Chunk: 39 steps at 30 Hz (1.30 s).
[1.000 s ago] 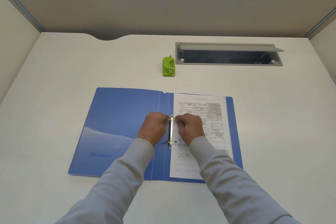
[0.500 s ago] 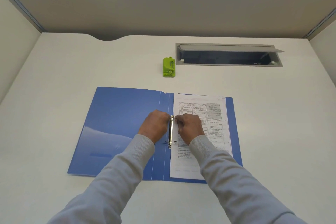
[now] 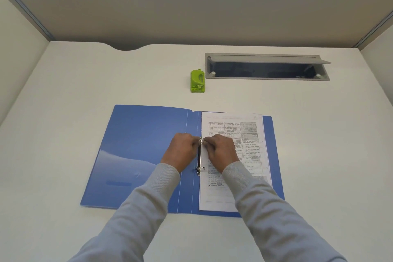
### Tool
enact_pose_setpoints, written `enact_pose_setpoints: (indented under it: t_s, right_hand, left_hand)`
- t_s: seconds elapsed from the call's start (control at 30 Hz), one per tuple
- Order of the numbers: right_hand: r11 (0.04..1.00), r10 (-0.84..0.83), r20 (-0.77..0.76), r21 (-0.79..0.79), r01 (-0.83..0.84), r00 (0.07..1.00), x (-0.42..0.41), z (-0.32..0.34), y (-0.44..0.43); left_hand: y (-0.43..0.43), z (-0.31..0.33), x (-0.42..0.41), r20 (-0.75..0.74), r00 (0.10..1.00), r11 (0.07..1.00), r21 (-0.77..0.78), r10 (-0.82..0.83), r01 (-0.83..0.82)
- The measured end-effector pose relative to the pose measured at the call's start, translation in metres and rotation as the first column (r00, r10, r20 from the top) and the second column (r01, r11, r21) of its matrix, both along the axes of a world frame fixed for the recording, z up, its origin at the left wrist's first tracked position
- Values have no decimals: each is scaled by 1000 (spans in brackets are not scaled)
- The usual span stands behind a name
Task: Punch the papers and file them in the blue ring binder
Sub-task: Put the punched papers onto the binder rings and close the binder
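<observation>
Both hands (image 3: 180, 151) (image 3: 221, 151) still on metal ring (image 3: 201, 140)

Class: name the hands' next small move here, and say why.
Probably squeeze the top ring shut: left hand and right hand both pinch at the top of the ring mechanism, and the papers already lie in the blue binder. Whether that ring is closed is hidden.

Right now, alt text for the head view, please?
A person's left hand and right hand pinch the upper ring of the ring mechanism in a blue binder lying open on a desk, papers on its right half. A green hole punch sits beyond it, beside an open cable hatch.
</observation>
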State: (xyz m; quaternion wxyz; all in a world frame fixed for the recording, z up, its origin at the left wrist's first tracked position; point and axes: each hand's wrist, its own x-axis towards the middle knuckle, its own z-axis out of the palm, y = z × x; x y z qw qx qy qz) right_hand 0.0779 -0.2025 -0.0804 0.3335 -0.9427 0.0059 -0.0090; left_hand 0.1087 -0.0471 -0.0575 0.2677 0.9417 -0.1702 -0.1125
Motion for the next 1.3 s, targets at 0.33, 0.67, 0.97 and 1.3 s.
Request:
enact_pose_setpoints:
  t_s: [0.33, 0.67, 0.97, 1.3]
  right_hand:
    - [992, -25, -10, 123, 26, 1000, -54, 14, -20]
    - [981, 92, -10, 172, -89, 996, -77, 2, -10]
    - [967, -245, 57, 91, 239, 968, -62, 9, -32]
    - [719, -682, -277, -84, 690, 677, -42, 19, -96]
  left_hand:
    - [19, 10, -28, -167, 973, 962, -198, 158, -190]
    - [25, 3, -48, -261, 964, 991, -129, -56, 22]
    - [8, 11, -38, -218, 963, 969, -154, 157, -193]
    - [-19, 3, -34, -325, 871, 881, -178, 369, -439]
